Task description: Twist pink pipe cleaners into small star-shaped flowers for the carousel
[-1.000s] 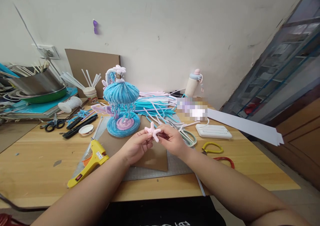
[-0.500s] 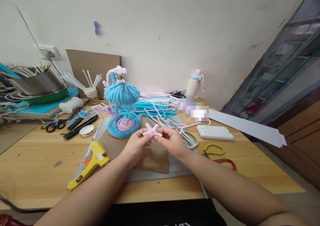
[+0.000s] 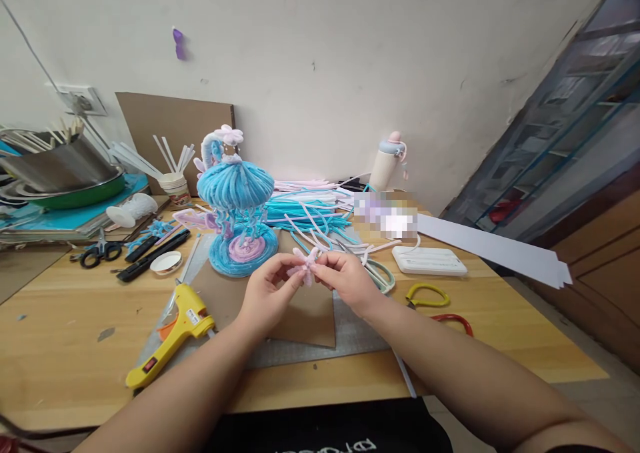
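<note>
A small pale pink flower of fuzzy pipe cleaner (image 3: 307, 266) is pinched between both hands over the brown cardboard (image 3: 307, 316). My left hand (image 3: 273, 289) is closed on its left petals, thumb in front. On the other side, my right hand (image 3: 347, 279) grips the right petals between thumb and fingers. Just behind my left hand stands a blue pipe-cleaner jellyfish lamp (image 3: 235, 185) on a round blue and pink base, with a pink flower at its top. Blue and pink pipe cleaners (image 3: 305, 211) lie in a heap behind the hands.
A yellow glue gun (image 3: 173, 336) lies left of the cardboard. Green-handled scissors (image 3: 381, 276), scissors with yellow and red handles (image 3: 430, 295) and a white power bank (image 3: 429, 261) are on the right. Black scissors (image 3: 101, 249) and a paper cup (image 3: 175, 187) stand farther left.
The pink flower has been turned between my fingers, so its petals now point up and down more. My view has shifted slightly to the right.
</note>
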A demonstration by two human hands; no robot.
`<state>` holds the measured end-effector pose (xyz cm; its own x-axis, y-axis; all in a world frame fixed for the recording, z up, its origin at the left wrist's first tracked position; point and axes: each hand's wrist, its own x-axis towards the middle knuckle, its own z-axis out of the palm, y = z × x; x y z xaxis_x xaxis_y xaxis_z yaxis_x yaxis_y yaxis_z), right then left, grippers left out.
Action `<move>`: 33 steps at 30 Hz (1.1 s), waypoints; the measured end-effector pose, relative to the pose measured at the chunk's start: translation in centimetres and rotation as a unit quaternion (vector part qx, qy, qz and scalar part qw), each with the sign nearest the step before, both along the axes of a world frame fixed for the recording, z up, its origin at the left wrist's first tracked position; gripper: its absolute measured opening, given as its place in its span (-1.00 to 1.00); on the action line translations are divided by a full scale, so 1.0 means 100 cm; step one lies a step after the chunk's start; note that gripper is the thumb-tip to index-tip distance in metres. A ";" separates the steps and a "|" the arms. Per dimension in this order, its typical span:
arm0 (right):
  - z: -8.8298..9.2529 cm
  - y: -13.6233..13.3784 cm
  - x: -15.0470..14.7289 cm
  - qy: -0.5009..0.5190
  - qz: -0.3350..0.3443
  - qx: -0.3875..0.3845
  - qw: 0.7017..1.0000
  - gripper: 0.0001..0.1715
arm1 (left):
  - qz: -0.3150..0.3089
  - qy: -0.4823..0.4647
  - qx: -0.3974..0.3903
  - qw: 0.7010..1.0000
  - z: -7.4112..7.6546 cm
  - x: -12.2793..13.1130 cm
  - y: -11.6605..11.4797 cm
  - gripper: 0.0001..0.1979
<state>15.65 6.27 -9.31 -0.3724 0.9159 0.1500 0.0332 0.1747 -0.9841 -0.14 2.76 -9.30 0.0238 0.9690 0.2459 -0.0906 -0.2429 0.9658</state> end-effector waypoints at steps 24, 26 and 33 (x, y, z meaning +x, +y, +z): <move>0.002 -0.005 0.004 -0.074 0.002 0.057 0.996 -0.73 | -0.109 -0.071 -0.178 0.975 -0.006 -0.009 0.013 -0.84; 0.003 -0.004 0.003 -0.071 0.004 0.040 0.997 -0.72 | -0.107 -0.061 -0.173 0.977 -0.007 -0.009 0.014 -0.83; -0.001 0.000 0.000 -0.042 0.026 0.012 0.999 -0.78 | -0.081 -0.070 -0.149 0.983 -0.007 -0.008 0.013 -0.82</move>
<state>15.69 6.27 -9.40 -0.4321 0.8913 0.1372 0.1062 0.2014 -0.9737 -0.92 4.07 -9.99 0.1692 0.9849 -0.0359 -0.2424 0.0769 0.9671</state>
